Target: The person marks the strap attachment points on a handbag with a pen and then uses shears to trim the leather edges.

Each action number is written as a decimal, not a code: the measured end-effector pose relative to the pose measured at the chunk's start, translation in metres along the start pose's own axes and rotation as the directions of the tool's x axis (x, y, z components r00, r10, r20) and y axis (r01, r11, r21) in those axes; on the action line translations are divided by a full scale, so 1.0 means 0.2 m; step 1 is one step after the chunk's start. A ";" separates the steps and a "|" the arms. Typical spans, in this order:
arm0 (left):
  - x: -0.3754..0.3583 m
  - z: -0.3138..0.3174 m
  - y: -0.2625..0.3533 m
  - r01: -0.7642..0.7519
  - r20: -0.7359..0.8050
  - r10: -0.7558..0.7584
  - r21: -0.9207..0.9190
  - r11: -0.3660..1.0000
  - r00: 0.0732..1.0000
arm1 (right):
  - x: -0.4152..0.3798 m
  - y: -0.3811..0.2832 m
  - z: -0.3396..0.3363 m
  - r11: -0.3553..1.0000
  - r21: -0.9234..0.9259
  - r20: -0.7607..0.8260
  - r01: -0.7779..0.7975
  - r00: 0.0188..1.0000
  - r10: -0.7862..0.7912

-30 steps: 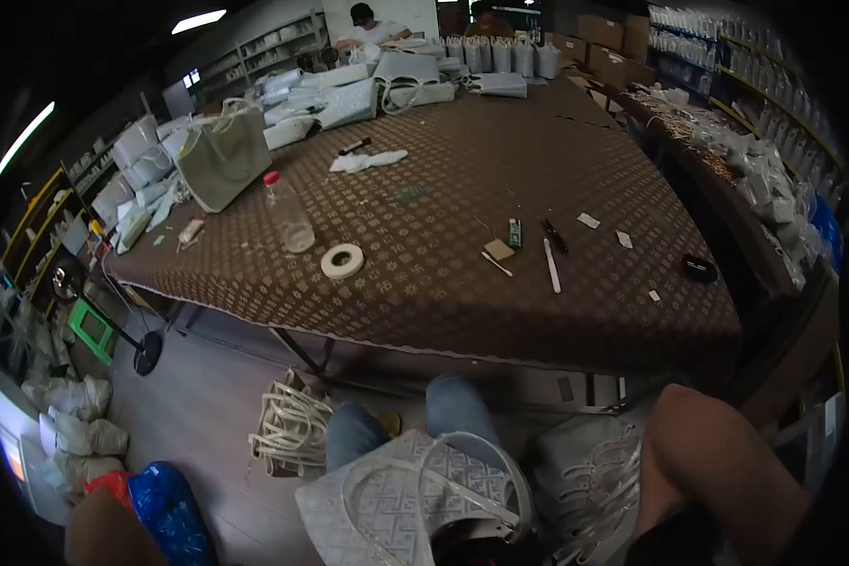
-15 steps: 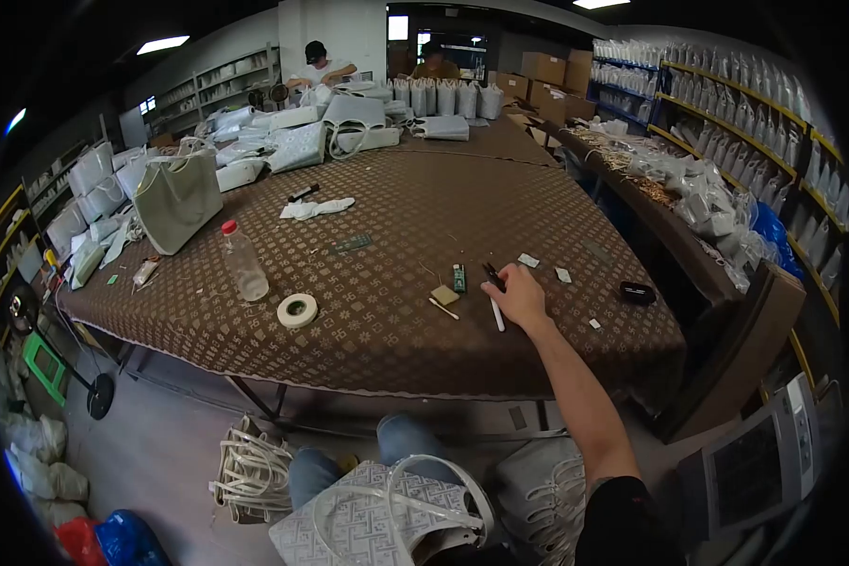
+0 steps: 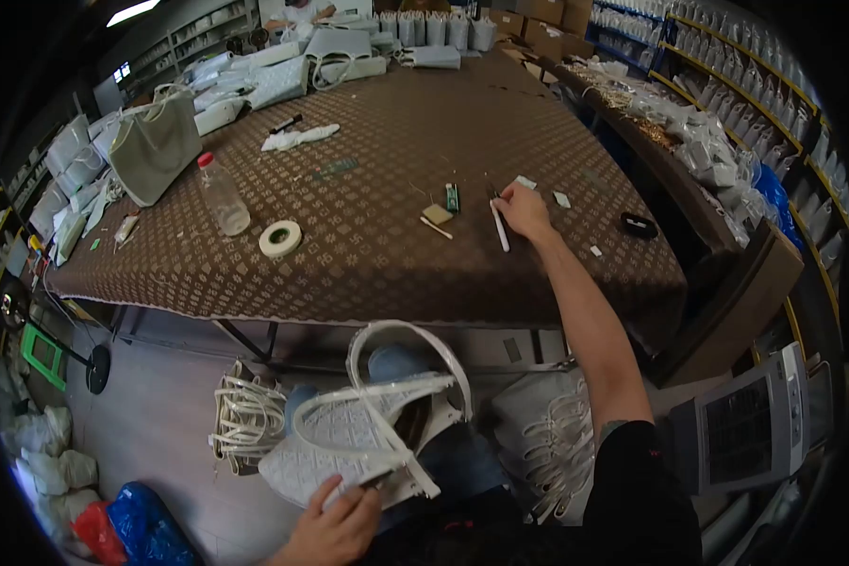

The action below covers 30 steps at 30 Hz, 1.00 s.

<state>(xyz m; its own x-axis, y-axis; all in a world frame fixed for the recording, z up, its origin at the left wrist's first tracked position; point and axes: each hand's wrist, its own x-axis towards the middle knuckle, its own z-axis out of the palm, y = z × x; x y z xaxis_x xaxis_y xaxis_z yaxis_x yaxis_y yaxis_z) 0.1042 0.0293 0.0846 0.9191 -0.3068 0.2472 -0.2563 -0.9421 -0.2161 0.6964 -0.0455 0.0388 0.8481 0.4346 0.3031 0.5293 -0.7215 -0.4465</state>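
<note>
Left hand [image 3: 335, 528]: grips patterned white handbag [image 3: 344, 424] at its rim, below the bench [image 3: 368, 226] edge. Right hand [image 3: 524, 209]: at the bench top, beside the white pen-shaped tool [image 3: 500, 228]; grip cannot be determined.

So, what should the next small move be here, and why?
I'd probably have the right hand secure the white pen-like tool: its fingertips are at the tool's far end, though whether they already grip it is unclear. The left hand is already on the white bag, so the right seems free for this.
</note>
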 end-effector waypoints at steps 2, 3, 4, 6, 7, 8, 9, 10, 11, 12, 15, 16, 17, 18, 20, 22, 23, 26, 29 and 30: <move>-0.01 0.00 -0.12 0.174 -0.108 -0.199 -0.210 0.962 0.974 | -0.09 -0.10 -0.09 0.998 -0.067 -0.014 0.017 1.000 -0.018; -0.03 0.01 -0.19 0.297 -0.124 -0.373 -0.401 0.867 0.920 | -0.13 -0.16 -0.13 0.999 -0.044 -0.001 0.027 1.000 -0.028; -0.04 -0.05 -0.26 0.340 -0.118 -0.436 -0.460 0.820 0.892 | -0.17 -0.21 -0.17 0.999 -0.021 0.011 0.036 0.999 -0.035; -0.07 -0.18 -0.36 0.420 -0.108 -0.555 -0.541 0.729 0.825 | -0.22 -0.22 -0.18 0.996 -0.073 0.083 0.053 0.995 -0.047; -0.10 -0.21 -0.39 0.465 -0.110 -0.617 -0.559 0.686 0.779 | -0.21 -0.20 -0.15 0.985 -0.158 0.105 0.068 0.993 -0.052; -0.11 -0.25 -0.44 0.508 -0.035 -0.618 -0.533 0.676 0.786 | -0.20 -0.20 -0.10 0.967 -0.236 0.138 0.099 0.988 -0.067; -0.12 -0.28 -0.48 0.566 0.050 -0.631 -0.500 0.655 0.774 | -0.18 -0.18 -0.09 0.964 -0.244 0.132 0.105 0.988 -0.074; -0.11 -0.31 -0.51 0.665 0.268 -0.618 -0.439 0.604 0.739 | -0.20 -0.17 -0.09 0.973 -0.142 0.051 0.181 0.983 -0.176; -0.15 -0.26 -0.50 0.695 0.317 -0.619 -0.337 0.635 0.719 | -0.24 -0.19 -0.14 0.958 0.228 0.162 0.175 0.963 -0.215; -0.19 -0.19 -0.49 0.718 0.369 -0.623 -0.233 0.656 0.690 | -0.23 -0.17 -0.09 0.856 0.463 0.118 0.229 0.942 -0.315; -0.11 -0.10 -0.58 0.854 0.439 -0.748 -0.096 0.511 0.497 | -0.55 -0.39 -0.16 0.496 0.867 0.228 -0.034 0.914 -0.335; -0.13 -0.02 -0.61 0.873 0.432 -0.766 -0.122 0.473 0.476 | -0.67 -0.42 -0.11 0.395 0.917 0.230 -0.060 0.888 -0.398; -0.15 0.06 -0.61 0.873 0.412 -0.770 -0.191 0.450 0.487 | -0.79 -0.48 -0.06 0.293 0.952 0.219 -0.089 0.867 -0.449; -0.17 0.13 -0.61 0.862 0.386 -0.771 -0.263 0.434 0.506 | -0.90 -0.53 0.02 0.257 0.965 0.179 -0.055 0.854 -0.489; -0.21 0.19 -0.61 0.825 0.254 -0.805 -0.359 0.436 0.536 | -1.13 -0.66 0.17 0.209 0.977 0.137 -0.036 0.860 -0.491; -0.28 0.17 -0.63 0.670 0.134 -0.758 -0.582 0.461 0.638 | -1.25 -0.72 0.27 0.243 0.970 0.131 -0.019 0.880 -0.456; -0.29 0.11 -0.61 0.626 0.156 -0.758 -0.679 0.384 0.634 | -1.28 -0.77 0.28 0.244 0.969 0.138 -0.028 0.883 -0.449; -0.35 -0.05 -0.61 0.524 0.193 -0.628 -0.753 0.398 0.754 | -1.30 -0.90 0.23 0.234 0.919 -0.154 0.318 0.834 -0.529; -0.32 -0.07 -0.56 0.598 0.176 -0.605 -0.511 0.618 0.776 | -1.35 -0.97 0.19 0.297 0.938 -0.007 0.182 0.863 -0.506; -0.31 -0.09 -0.55 0.669 0.328 -0.585 -0.414 0.617 0.742 | -1.37 -0.97 0.20 0.462 0.881 0.150 0.101 0.867 -0.475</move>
<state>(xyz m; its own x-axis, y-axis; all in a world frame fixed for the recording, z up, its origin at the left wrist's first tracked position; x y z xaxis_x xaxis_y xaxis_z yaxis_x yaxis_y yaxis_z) 0.0691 0.1494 0.1099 0.9298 0.3680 0.0004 0.3333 -0.8425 0.4231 0.3618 -0.0032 0.0093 0.4872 0.8006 0.3488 0.3523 0.1853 -0.9174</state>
